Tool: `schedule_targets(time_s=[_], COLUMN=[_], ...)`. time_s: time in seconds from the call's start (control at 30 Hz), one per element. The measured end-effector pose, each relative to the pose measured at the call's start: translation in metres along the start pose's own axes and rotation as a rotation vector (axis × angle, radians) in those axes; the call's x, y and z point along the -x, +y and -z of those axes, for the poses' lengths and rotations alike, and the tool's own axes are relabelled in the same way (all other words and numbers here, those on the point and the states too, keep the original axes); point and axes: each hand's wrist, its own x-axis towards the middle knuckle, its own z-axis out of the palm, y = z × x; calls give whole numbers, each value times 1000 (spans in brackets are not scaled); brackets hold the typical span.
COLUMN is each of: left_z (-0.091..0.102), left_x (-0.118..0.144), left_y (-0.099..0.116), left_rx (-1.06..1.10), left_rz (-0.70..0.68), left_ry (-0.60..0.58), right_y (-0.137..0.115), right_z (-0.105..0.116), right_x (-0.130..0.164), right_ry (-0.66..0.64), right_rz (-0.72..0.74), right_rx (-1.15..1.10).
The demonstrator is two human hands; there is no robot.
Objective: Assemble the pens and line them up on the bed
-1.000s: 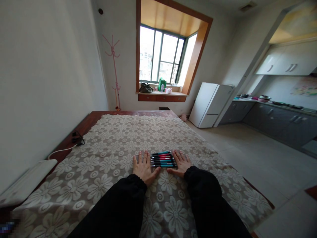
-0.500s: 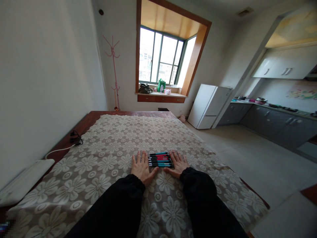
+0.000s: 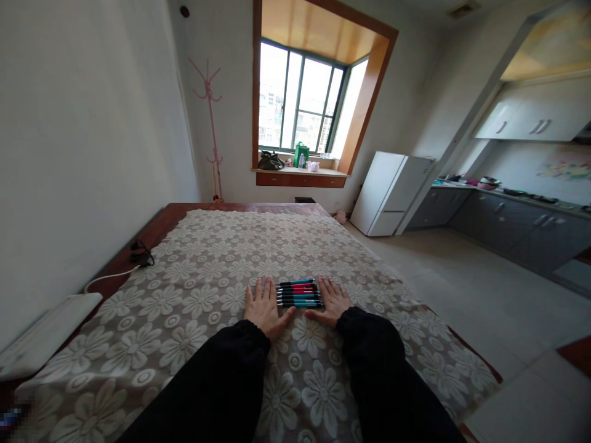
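Left hand and right hand lying flat, fingers spread — flanking the pens, near the worktop's front edge.

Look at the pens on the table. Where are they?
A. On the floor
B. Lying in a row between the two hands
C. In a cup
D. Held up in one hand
B: the pens lie side by side on the cloth, with the left hand flat on one side and the right hand flat on the other.
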Motion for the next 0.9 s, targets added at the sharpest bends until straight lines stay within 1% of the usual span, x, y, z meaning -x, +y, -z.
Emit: schedule_targets(time_s=[0.07, 0.1, 0.13, 0.2, 0.27, 0.3, 0.37, 0.5, 0.57, 0.67, 0.73, 0.77, 0.83, 0.9], left_z=[2, 3, 4, 7, 12, 15, 20, 26, 24, 19, 18, 19, 24, 32], left_x=[0, -1, -1, -2, -3, -4, -5, -6, -7, -10, -13, -15, -18, -17], left_y=[-2, -3, -4, -6, -8, -9, -13, -21, -25, -26, -24, -21, -13, -5], left_rx=[12, 17, 22, 29, 35, 40, 50, 73, 94, 165, 313, 440, 774, 1098], left_rz=[-8, -13, -17, -26, -37, -42, -46, -31, -20, 2, 8, 0, -42, -101], left_ry=[-10, -16, -21, -28, -36, -44, -72, -153, -174, -160, -115, -76, 42, 164], right_y=[0, -1, -3, -9, -19, -25, -37, -58, -64, -71, -77, -81, -92, -106], right_z=[3, 5, 6, 9, 13, 16, 22, 31, 32, 32, 30, 28, 21, 10], right_x=[0, 1, 1, 0, -2, -4, -8, -17, -20, -23, -22, -21, -19, -18], right_ry=[39, 73, 114, 184, 212, 209, 170, 115, 125, 170, 218, 242, 289, 361], right_rz=[9, 39, 92, 244, 368, 396, 411, 385, 349, 305, 298, 306, 354, 424], right_rx=[-35, -50, -62, -70, -66, -57, -26, -1, -28, -101, -181, -228, -330, -445])
